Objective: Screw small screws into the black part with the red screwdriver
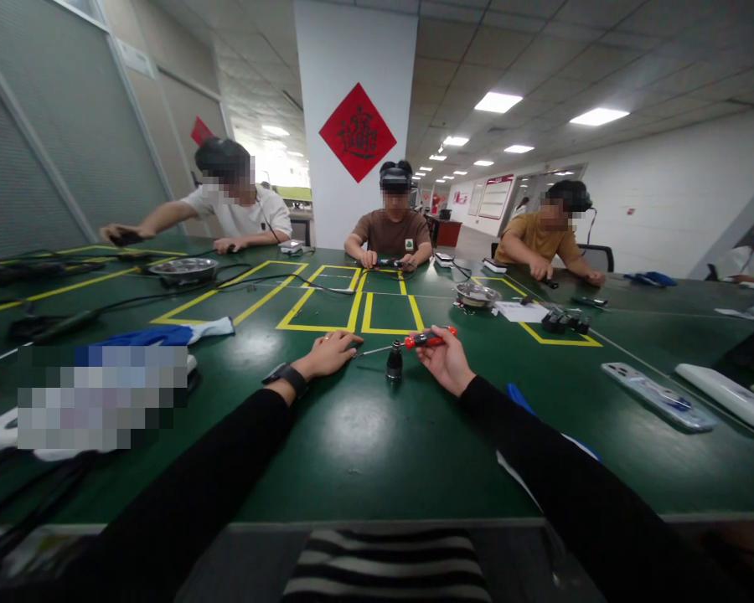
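Observation:
A screwdriver with a red and black handle (pixel 430 337) is held in my right hand (pixel 447 362), its shaft pointing left and slightly down. The tip of the shaft is close to the fingertips of my left hand (pixel 330 353), which lies low over the green table (pixel 352 469). Whether those fingers pinch something small cannot be made out. Between my hands a small black part (pixel 394 362) stands upright on the table, just in front of the screwdriver's shaft.
Metal bowls (pixel 185 268) (pixel 476 293) sit farther back among cables and yellow tape outlines. A blue and white glove (pixel 207 330) lies left. A phone (pixel 659 397) and a white device (pixel 725 395) lie right. Three people work across the table.

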A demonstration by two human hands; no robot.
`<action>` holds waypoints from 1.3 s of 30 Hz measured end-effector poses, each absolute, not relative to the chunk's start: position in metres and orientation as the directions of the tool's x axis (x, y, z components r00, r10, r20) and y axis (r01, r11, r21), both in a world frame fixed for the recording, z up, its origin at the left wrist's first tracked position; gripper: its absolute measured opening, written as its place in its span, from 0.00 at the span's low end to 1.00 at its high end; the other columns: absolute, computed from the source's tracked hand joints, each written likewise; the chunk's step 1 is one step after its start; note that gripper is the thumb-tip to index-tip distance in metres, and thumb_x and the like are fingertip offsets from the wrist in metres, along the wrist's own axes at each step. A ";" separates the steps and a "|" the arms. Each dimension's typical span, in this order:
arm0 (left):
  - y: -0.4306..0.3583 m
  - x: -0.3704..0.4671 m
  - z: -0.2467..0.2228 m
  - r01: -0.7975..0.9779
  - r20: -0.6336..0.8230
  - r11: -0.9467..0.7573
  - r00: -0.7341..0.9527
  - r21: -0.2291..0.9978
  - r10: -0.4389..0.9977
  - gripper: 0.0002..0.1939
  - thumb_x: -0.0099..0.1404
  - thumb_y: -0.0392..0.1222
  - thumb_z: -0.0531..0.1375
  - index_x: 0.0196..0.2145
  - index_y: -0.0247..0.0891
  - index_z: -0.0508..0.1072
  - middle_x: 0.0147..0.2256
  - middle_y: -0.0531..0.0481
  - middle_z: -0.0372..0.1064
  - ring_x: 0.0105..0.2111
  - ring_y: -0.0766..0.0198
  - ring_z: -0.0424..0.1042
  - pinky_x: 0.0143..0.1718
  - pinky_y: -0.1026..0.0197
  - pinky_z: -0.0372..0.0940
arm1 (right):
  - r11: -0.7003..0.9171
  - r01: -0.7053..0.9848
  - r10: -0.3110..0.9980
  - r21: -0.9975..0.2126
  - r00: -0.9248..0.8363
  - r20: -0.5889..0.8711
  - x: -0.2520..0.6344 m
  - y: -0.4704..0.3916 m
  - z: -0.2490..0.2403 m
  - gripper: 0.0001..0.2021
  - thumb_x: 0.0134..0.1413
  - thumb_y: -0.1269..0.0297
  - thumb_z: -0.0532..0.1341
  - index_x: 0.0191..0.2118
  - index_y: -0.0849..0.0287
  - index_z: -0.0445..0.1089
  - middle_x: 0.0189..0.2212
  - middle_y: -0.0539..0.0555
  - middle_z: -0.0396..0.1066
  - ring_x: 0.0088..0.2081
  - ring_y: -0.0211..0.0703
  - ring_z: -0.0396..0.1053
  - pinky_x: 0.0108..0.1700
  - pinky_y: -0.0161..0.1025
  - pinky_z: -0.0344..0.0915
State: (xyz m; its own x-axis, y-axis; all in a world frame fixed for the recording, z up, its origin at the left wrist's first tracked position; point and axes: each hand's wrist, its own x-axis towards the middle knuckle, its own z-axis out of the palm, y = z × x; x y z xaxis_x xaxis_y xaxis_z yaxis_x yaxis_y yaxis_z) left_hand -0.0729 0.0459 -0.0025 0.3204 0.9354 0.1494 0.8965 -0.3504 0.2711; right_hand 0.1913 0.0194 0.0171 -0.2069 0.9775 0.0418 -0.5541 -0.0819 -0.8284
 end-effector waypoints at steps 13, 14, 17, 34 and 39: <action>0.042 -0.064 -0.007 0.901 0.253 -0.316 0.245 0.297 0.936 0.22 0.62 0.57 0.49 0.49 0.46 0.67 0.50 0.44 0.62 0.52 0.50 0.59 0.53 0.44 0.48 | -0.063 -0.546 0.984 -0.836 -0.174 0.039 0.192 0.021 0.016 0.09 0.52 0.59 0.55 0.29 0.59 0.66 0.34 0.56 0.75 0.25 0.37 0.68 0.27 0.33 0.67; 0.042 -0.064 -0.008 0.903 0.258 -0.322 0.252 0.284 0.933 0.21 0.62 0.55 0.49 0.49 0.46 0.66 0.50 0.45 0.62 0.52 0.50 0.58 0.53 0.44 0.49 | -0.064 -0.555 0.984 -0.829 -0.173 0.039 0.192 0.021 0.016 0.09 0.52 0.59 0.55 0.28 0.59 0.66 0.33 0.56 0.75 0.25 0.37 0.68 0.27 0.33 0.67; 0.044 -0.068 -0.010 0.898 0.246 -0.347 0.284 0.271 0.927 0.18 0.64 0.49 0.48 0.50 0.49 0.65 0.51 0.47 0.62 0.53 0.51 0.58 0.53 0.43 0.48 | -0.067 -0.581 0.984 -0.811 -0.172 0.042 0.192 0.021 0.017 0.09 0.52 0.60 0.56 0.28 0.60 0.67 0.32 0.56 0.75 0.25 0.37 0.68 0.26 0.33 0.67; 0.033 -0.043 0.005 0.775 0.374 -0.388 0.211 0.499 0.903 0.24 0.64 0.53 0.45 0.24 0.38 0.72 0.29 0.49 0.69 0.35 0.60 0.66 0.37 0.61 0.58 | -0.058 -0.628 0.997 -0.776 -0.069 -0.019 0.195 0.022 0.014 0.08 0.52 0.59 0.56 0.29 0.58 0.66 0.33 0.56 0.75 0.24 0.37 0.69 0.26 0.34 0.69; 0.031 -0.043 0.002 0.791 0.455 -0.321 0.061 0.520 0.888 0.23 0.64 0.54 0.45 0.23 0.37 0.67 0.25 0.50 0.66 0.28 0.62 0.65 0.30 0.62 0.56 | 0.148 -0.501 0.983 -0.853 -0.024 0.184 0.192 0.027 0.037 0.06 0.47 0.63 0.60 0.33 0.57 0.66 0.31 0.52 0.75 0.30 0.40 0.71 0.34 0.38 0.68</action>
State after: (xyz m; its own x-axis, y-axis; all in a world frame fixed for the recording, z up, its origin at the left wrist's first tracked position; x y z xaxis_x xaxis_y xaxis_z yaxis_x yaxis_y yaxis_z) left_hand -0.0427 0.0312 0.0021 0.0614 0.8885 0.4548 0.7914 -0.3210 0.5203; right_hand 0.1924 0.0267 0.0368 -0.0236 0.9826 0.1842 -0.5006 0.1479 -0.8530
